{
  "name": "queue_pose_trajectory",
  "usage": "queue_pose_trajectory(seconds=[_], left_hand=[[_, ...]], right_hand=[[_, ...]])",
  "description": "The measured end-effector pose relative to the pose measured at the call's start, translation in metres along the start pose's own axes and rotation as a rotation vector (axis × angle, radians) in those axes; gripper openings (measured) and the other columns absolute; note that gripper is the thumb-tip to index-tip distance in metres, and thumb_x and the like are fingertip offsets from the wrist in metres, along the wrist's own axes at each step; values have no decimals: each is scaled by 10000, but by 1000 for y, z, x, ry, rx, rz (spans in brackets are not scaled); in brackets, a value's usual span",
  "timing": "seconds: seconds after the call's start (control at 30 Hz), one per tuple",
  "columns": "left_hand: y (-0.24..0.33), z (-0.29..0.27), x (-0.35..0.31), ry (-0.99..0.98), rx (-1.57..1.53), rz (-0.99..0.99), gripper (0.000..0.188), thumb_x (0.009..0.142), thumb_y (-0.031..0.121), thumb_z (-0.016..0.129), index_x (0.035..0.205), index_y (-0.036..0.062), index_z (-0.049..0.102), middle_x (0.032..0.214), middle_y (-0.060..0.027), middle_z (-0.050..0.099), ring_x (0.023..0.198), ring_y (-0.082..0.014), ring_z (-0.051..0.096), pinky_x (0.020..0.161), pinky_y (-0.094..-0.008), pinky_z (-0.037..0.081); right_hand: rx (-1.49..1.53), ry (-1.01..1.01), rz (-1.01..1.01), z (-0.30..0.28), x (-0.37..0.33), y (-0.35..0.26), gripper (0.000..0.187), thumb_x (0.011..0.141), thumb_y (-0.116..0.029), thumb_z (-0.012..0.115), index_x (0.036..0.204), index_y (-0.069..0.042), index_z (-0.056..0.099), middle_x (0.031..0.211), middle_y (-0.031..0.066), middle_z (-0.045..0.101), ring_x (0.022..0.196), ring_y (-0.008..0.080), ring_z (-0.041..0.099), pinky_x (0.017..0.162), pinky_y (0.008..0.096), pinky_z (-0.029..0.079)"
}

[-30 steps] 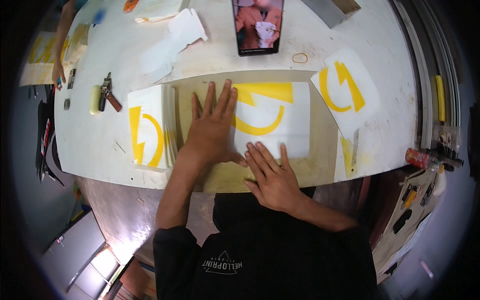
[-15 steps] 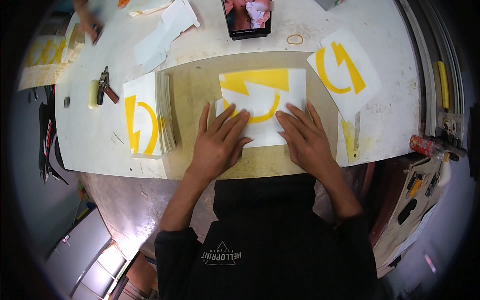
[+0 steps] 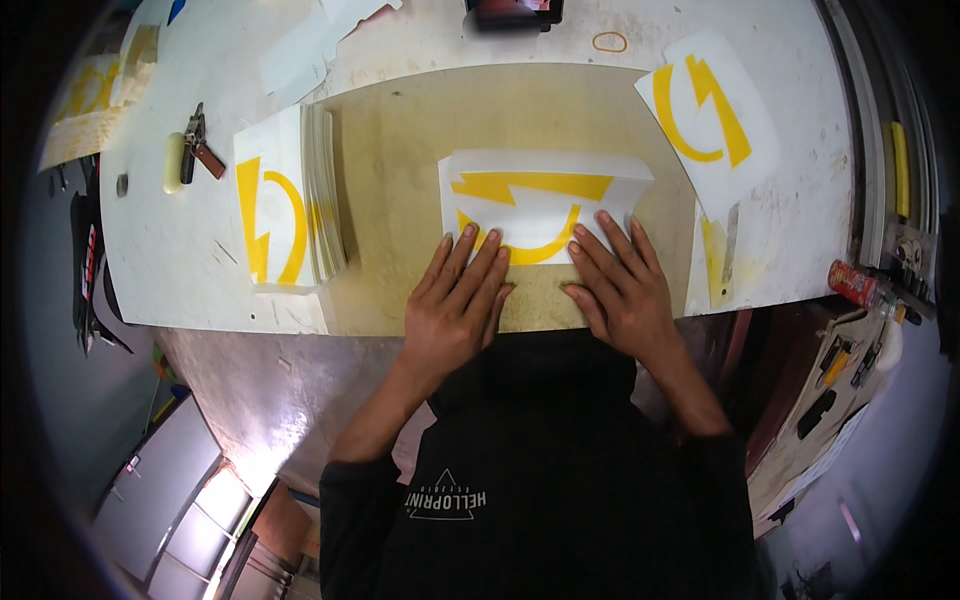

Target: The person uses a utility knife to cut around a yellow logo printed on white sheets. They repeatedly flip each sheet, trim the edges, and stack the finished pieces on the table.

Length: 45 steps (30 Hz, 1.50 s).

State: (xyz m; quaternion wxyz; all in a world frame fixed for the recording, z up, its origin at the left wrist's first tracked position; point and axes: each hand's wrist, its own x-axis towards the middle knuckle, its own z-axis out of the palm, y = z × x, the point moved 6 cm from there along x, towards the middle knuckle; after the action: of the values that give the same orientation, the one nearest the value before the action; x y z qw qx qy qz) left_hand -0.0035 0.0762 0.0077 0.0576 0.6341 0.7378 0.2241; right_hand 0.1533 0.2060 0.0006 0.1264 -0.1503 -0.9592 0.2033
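Note:
A white paper sheet (image 3: 540, 220) with a yellow zigzag and arc lies in front of me, with a turned or bent strip along its far edge. My left hand (image 3: 452, 300) rests on its near left part, fingers stretched out. Flat and spread, the fingers of my right hand (image 3: 628, 295) press on its near right part. Both thumbs point inward at the near edge. To the left stands a thick stack of similar printed paper (image 3: 285, 200). Another printed sheet (image 3: 715, 115) lies to the far right.
Beneath the paper is a beige mat (image 3: 400, 130). A pale oval object (image 3: 173, 163) and a metal hand tool (image 3: 197, 140) lie left of the stack. At the far side are a rubber band (image 3: 610, 42) and a phone (image 3: 540, 12). A ruler (image 3: 716, 265) lies at right.
My hands have come slightly nearer to me and a little apart. The sheet's far edge now sits closer to me. The view has shifted, and another person's hand at far left is gone from it.

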Motion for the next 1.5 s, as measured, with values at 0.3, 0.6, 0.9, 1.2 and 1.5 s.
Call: queue_pose_trajectory(seconds=[0.3,0.6,0.9,1.2,1.5], left_hand=[[-1,0,2,-14,4,-20,399,920,160,757,1292,22,713,1444,-141,647,1379,-362,582,1141,-504,475],[-16,-8,-10,-158,41,-57,500,958,256,709,1421,78,644,1557,-76,561,1490,-348,458,1219,-553,357],[-21,-4,-11,-163,25,-49,490,965,256,687,1422,85,642,1570,-72,549,1503,-353,437,1237,-584,290],[35,18,1,-161,5,-40,665,959,356,695,1479,-26,532,1620,-183,448,1528,-370,387,1248,-602,253],[34,20,6,-51,33,-17,535,948,320,707,1374,3,635,1517,-189,552,1373,-317,551,1185,-528,375]], right_hand=[[-47,4,8,3,-2,0,495,952,-292,739,1381,-63,648,1546,73,565,1502,339,442,1234,628,286],[-134,-16,68,-1,-6,-6,513,948,-322,730,1368,-38,651,1560,89,546,1517,338,416,1233,676,237],[-33,-96,72,20,2,-24,550,974,-337,685,1437,-51,601,1609,75,488,1532,302,390,1243,659,228],[-176,-47,164,-15,-14,-8,531,954,-291,728,1417,-53,625,1571,114,525,1475,384,450,1222,705,201],[43,176,-54,-27,105,13,351,884,-153,769,1220,-64,722,877,90,682,869,246,671,1146,554,390]])
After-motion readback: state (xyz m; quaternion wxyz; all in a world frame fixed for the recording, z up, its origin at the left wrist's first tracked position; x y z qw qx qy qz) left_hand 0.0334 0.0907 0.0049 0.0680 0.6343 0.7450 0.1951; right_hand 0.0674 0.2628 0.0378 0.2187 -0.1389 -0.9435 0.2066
